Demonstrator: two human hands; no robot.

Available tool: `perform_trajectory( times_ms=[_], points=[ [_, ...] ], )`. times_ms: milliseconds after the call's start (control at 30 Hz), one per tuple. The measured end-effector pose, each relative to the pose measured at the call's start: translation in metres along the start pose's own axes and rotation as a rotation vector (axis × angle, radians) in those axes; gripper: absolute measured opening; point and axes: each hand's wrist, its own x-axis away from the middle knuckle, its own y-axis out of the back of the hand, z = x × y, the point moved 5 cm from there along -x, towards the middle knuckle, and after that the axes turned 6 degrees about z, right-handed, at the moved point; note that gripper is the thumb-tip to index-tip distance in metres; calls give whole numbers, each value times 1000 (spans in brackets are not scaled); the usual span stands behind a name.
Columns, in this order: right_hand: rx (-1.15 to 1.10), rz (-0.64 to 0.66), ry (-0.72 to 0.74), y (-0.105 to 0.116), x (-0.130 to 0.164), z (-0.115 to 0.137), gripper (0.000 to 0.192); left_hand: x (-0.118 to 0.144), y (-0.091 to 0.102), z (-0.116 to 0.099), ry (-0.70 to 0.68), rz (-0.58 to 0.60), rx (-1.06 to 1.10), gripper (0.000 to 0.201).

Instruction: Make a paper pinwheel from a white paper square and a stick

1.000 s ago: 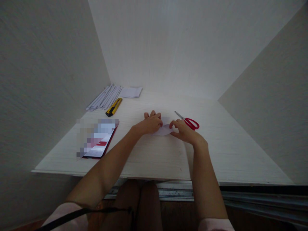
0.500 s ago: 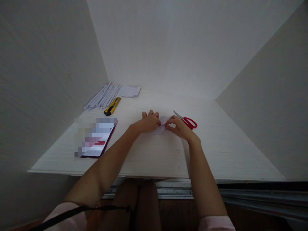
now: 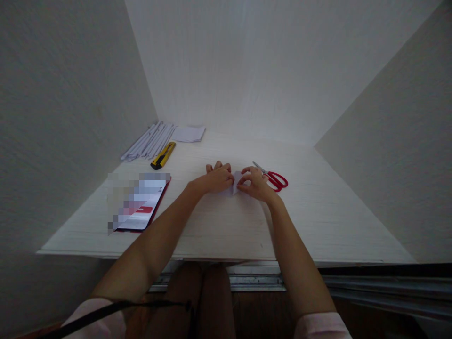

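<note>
Both hands meet over a small piece of white paper (image 3: 236, 183) on the tabletop, mostly covered by fingers. On its left side my left hand (image 3: 219, 178) pinches the paper, with its other fingers bent and raised. From the right, the thumb and fingertips of my right hand (image 3: 256, 182) are closed on the paper's other part, which stands up in a fold. Just behind and beside my right hand lie scissors with red handles (image 3: 278, 180); their blades point to the back left.
A yellow utility knife (image 3: 163, 156) lies left of my hands. Behind it are several folded paper strips (image 3: 150, 142) and a flat stack of white paper (image 3: 189, 133). A phone or tablet (image 3: 143, 209) in a red case sits near my left forearm. White panels (image 3: 229, 70) enclose the tabletop (image 3: 226, 226).
The paper's right part now stands up and is folded toward the left, where before it lay flatter. My right hand has shifted slightly left with it; my left hand has barely moved.
</note>
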Motion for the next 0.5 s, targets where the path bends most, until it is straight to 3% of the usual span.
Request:
perform_trajectory(
  times_ms=[200,500],
  points=[
    [55,14,-43,-1,1,3,9,3,3,-4,-10,-2,47,30],
    [110,15,31,5,8,15,15,3,2,-3,-16,-34,70,27]
  ],
)
